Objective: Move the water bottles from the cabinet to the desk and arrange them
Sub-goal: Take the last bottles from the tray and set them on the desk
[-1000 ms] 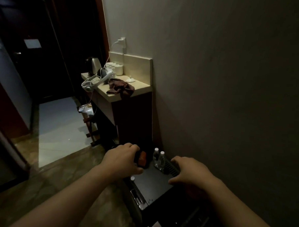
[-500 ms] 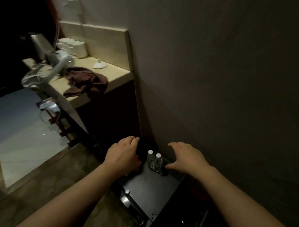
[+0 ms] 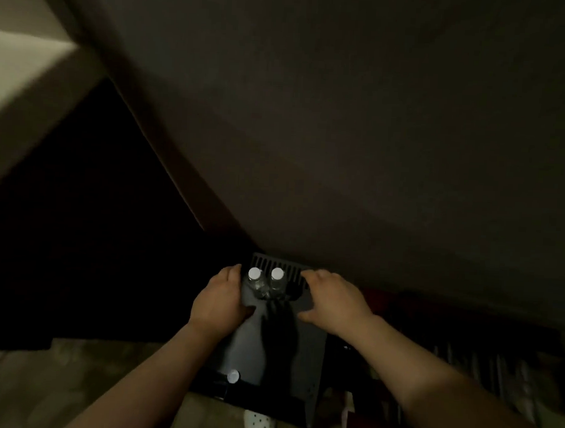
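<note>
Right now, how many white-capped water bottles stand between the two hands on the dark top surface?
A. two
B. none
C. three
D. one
A: two bottles stand side by side, the left bottle beside the left hand and the right bottle nearer the right hand.

Two upright water bottles (image 3: 265,282), two hands (image 3: 221,297); possibly third cap (image 3: 233,376), dim.
</note>
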The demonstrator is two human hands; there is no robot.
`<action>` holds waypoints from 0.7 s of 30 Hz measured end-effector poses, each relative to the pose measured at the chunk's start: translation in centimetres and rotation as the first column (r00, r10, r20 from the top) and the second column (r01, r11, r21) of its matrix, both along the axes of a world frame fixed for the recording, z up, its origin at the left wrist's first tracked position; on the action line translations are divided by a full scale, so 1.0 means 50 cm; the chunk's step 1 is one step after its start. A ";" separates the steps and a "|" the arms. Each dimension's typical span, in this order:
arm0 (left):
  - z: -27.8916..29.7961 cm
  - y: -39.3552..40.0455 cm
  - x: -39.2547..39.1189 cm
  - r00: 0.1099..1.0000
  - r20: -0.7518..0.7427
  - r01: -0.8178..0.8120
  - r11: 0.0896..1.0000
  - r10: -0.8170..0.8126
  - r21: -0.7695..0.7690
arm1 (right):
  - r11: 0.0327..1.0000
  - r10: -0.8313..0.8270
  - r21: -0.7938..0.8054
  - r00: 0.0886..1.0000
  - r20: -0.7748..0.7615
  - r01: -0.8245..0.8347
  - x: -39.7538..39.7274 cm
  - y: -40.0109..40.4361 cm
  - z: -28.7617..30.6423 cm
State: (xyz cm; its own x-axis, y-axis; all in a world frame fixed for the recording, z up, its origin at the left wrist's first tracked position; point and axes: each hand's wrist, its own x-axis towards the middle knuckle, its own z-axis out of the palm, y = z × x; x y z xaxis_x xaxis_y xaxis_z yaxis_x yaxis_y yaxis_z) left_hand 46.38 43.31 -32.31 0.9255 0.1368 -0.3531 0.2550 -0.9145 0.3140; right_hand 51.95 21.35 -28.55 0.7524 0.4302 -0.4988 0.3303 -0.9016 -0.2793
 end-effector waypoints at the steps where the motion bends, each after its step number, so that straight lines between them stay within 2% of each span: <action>1: -0.036 0.010 0.010 1.000 -0.019 -0.018 0.999 0.018 -0.034 | 1.000 -0.016 -0.011 1.000 -0.014 0.016 0.002 0.010 -0.032; 4: -0.135 0.029 0.038 0.998 -0.041 -0.054 0.993 0.050 -0.104 | 0.997 -0.071 -0.032 0.996 -0.047 0.070 0.017 0.036 -0.123; 11: -0.323 0.050 0.094 0.994 -0.079 -0.083 0.988 0.073 -0.134 | 0.981 -0.190 -0.074 0.968 -0.164 0.180 0.084 0.076 -0.304; 17: -0.400 0.030 0.112 0.987 0.000 -0.154 0.944 0.161 -0.292 | 0.955 -0.264 0.061 0.925 -0.274 0.290 0.123 0.119 -0.401; 21: -0.417 0.027 0.118 0.976 0.057 -0.180 0.930 0.209 -0.321 | 0.931 -0.308 0.108 0.909 -0.282 0.348 0.120 0.132 -0.431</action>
